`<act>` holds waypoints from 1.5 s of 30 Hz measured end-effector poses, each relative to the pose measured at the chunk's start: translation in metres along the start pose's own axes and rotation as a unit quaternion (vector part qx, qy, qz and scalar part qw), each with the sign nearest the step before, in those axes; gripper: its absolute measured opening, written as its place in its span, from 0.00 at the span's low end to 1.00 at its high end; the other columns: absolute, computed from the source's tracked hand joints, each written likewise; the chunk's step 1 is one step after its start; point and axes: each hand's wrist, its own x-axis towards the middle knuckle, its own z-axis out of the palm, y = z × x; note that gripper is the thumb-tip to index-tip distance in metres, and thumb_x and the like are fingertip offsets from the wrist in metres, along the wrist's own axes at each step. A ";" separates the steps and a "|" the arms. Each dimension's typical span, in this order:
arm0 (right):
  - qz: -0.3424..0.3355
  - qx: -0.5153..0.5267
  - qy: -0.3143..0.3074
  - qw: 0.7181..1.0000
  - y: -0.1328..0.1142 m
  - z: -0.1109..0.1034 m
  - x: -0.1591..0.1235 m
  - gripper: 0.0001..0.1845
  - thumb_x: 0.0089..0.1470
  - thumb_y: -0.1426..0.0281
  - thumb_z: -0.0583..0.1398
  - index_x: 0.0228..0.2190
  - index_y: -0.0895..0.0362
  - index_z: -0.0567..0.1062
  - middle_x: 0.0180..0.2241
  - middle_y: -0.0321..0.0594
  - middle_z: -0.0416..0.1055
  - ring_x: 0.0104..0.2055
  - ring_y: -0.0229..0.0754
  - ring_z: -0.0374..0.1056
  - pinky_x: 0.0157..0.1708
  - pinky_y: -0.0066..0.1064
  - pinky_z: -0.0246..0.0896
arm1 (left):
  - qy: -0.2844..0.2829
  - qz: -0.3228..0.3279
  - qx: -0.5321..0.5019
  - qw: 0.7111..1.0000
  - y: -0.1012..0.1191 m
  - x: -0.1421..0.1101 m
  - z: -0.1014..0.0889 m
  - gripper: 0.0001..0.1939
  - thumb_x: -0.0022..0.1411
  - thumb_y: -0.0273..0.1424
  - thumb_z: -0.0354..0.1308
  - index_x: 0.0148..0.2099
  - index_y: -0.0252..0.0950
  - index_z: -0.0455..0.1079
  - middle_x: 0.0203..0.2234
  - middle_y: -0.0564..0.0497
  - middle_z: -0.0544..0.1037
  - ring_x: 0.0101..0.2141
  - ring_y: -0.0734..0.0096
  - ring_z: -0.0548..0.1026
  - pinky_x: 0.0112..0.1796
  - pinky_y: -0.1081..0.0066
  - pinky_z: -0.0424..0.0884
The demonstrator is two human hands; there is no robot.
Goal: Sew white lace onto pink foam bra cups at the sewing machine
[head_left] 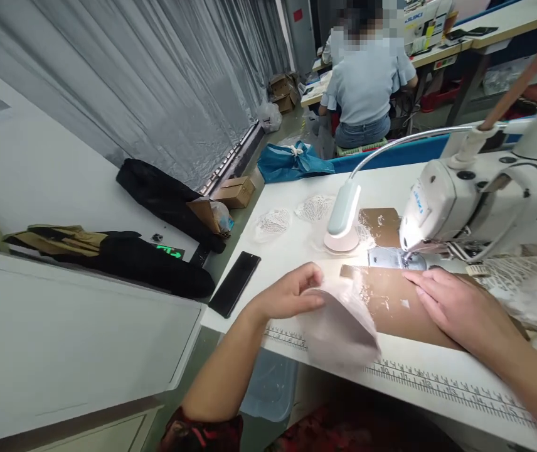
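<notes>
My left hand (292, 294) is closed on the edge of a pale pink bra cup (339, 333), pinched between thumb and fingers. The cup hangs over the table's front edge, slightly blurred, with its hollow side partly showing. My right hand (457, 304) lies with fingers stretched out on a brown board (391, 301) taped to the table, its fingertips close to the needle area of a white sewing machine (442, 201). Beneath the machine's head is a metal plate (386, 258). Whether anything thin lies under the right fingertips I cannot tell.
A lamp (344, 207) on a bendy neck stands behind the left hand. Lacy white cups (272, 224) lie at the back left, and a black phone (234, 284) at the left edge. White lace (517, 282) is heaped at right. A co-worker (365, 81) sits ahead.
</notes>
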 end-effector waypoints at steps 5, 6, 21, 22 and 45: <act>0.076 0.078 -0.016 0.994 -0.003 -0.021 0.002 0.17 0.62 0.63 0.51 0.37 0.53 0.78 0.35 0.39 0.77 0.35 0.43 0.71 0.31 0.33 0.61 | -0.047 0.051 0.041 0.997 0.011 0.067 0.044 0.29 0.58 0.28 0.56 0.61 0.39 0.58 0.58 0.42 0.67 0.56 0.59 0.68 0.53 0.61 0.68; 0.069 0.100 -0.019 0.992 -0.004 -0.025 0.002 0.17 0.62 0.62 0.51 0.33 0.53 0.77 0.32 0.38 0.76 0.33 0.42 0.70 0.30 0.32 0.59 | -0.036 0.045 0.069 0.996 0.010 0.080 0.050 0.30 0.56 0.26 0.56 0.61 0.37 0.58 0.59 0.42 0.67 0.57 0.58 0.67 0.55 0.60 0.66; -0.002 -0.009 -0.066 0.998 -0.010 -0.018 0.002 0.14 0.61 0.66 0.54 0.41 0.55 0.78 0.32 0.38 0.73 0.32 0.41 0.67 0.29 0.33 0.51 | 0.081 0.097 0.288 0.949 0.001 0.149 0.070 0.04 0.59 0.23 0.52 0.36 0.35 0.66 0.28 0.52 0.73 0.29 0.71 0.71 0.32 0.72 0.70; 0.006 -0.023 -0.079 0.997 -0.011 -0.018 0.003 0.14 0.61 0.66 0.54 0.43 0.55 0.77 0.32 0.38 0.73 0.32 0.41 0.67 0.29 0.33 0.52 | 0.097 0.106 0.319 0.937 0.003 0.147 0.071 0.05 0.60 0.23 0.51 0.37 0.35 0.67 0.29 0.51 0.74 0.30 0.70 0.71 0.33 0.70 0.70; 0.058 -0.110 -0.079 0.989 -0.017 -0.012 0.014 0.18 0.59 0.66 0.57 0.50 0.53 0.76 0.42 0.41 0.77 0.29 0.41 0.70 0.24 0.33 0.54 | -0.045 0.234 0.440 0.866 -0.016 0.145 0.053 0.29 0.67 0.41 0.48 0.62 0.24 0.62 0.59 0.33 0.67 0.59 0.52 0.66 0.59 0.53 0.63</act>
